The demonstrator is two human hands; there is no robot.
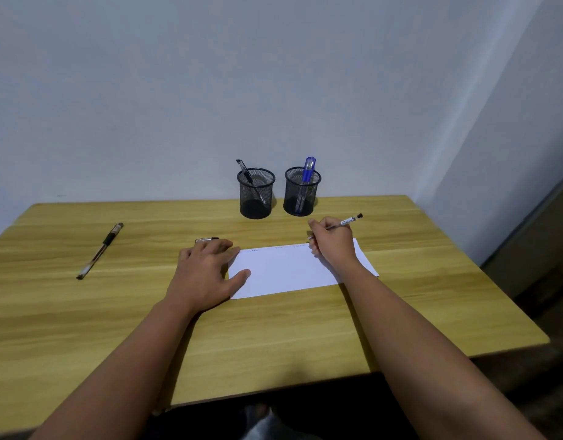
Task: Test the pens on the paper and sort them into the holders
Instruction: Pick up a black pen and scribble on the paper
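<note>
Right hand: the right hand (332,241) has its fingers curled tight around a pen (347,222). The pen's dark back end sticks up past the knuckles; the tip end is hidden under the fingers, at the far edge of the paper (289,271).
Left hand: the left hand (207,271) lies flat with fingers spread, holding nothing. Its thumb and fingertips press on the paper's left edge.
Paper: white, flat on the wooden table (115,312), between the two hands. Faint scribbles run along its far edge.
Cap: a small silver and black piece (206,239), just past the left fingertips.
Loose pen: a dark pen (99,250) lies well to the left of the left hand.
Left holder: a black mesh cup (256,193) far beyond the fingers, with a black pen (245,171) leaning inside.
Right holder: a black mesh cup (301,192) just beyond the right hand, with a blue pen (307,173) inside.
</note>
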